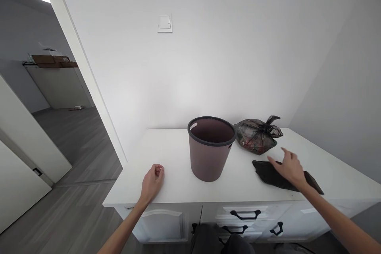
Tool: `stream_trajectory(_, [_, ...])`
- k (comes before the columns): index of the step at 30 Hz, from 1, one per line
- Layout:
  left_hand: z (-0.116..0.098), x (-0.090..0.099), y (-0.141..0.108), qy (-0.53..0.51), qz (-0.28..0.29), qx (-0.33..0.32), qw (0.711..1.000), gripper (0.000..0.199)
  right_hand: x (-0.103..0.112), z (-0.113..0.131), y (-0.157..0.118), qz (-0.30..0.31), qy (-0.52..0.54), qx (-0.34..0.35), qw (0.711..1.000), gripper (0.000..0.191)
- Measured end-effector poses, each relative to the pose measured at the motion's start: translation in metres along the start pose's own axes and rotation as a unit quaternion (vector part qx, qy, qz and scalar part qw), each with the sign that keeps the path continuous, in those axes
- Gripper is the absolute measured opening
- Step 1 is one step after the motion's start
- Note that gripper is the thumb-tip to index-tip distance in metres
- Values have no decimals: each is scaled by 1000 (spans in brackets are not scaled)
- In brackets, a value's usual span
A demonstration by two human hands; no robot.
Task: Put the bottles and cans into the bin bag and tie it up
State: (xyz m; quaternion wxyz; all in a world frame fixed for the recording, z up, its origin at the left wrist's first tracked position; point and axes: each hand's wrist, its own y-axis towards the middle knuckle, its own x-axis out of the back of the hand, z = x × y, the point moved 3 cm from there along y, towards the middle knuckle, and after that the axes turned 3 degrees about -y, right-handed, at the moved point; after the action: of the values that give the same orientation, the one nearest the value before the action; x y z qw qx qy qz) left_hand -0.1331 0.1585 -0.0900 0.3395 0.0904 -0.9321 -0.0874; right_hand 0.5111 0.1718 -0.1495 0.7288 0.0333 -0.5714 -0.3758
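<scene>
A mauve trash can point(208, 160) with a dark rim stands upright on the white countertop. To its left my left hand point(152, 181) rests on the counter, apart from the can, its fingers curled in with nothing visible in them. My right hand point(290, 170) hovers over a folded black plastic bag point(268, 174), thumb and fingers spread. The hand and forearm cover part of that bag, and whether they touch it I cannot tell. Behind it, right of the can, lies a tied, see-through black garbage bag point(253, 141) filled with rubbish.
The white countertop point(175, 151) backs onto a wall with a light switch point(164, 23). Below are cabinet drawers with black handles point(245, 215). At the left, a doorway opens on a room with cardboard boxes point(49, 60) on a ledge. My knees point(205, 238) show at the bottom.
</scene>
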Motion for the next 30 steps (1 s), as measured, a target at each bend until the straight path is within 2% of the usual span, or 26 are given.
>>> stream_trajectory(3, [-3,2,-1,5,4,-3,1000,30,-28,4,-38,62,-16,22,998,89])
stream_trajectory(5, [-4,2,-2,8,6,-7,1000,31,-33,16,-52,60,-15,34,997,86])
stream_trajectory(8, [-5,3,-2,10,8,-10,1000,32,-20,42,-56,22,18,60,998,78])
stream_trajectory(11, [-5,3,-1,12,8,-8,1000,34,-5,63,-54,21,29,86,996,73])
stream_trajectory(13, [-6,3,1,14,10,-5,1000,35,-5,65,-57,41,5,75,996,75])
stream_trajectory(17, [-7,3,2,17,12,3,1000,34,-31,53,-70,106,-64,37,992,82])
stream_trajectory(21, [-7,2,1,20,15,7,1000,34,-46,53,-83,123,-77,55,988,83])
stream_trajectory(25, [-10,3,-1,20,18,3,1000,32,-34,75,-98,125,-37,63,989,79])
stream_trajectory(30, [-16,9,-7,21,17,-13,1000,31,-4,111,-124,184,33,81,979,74])
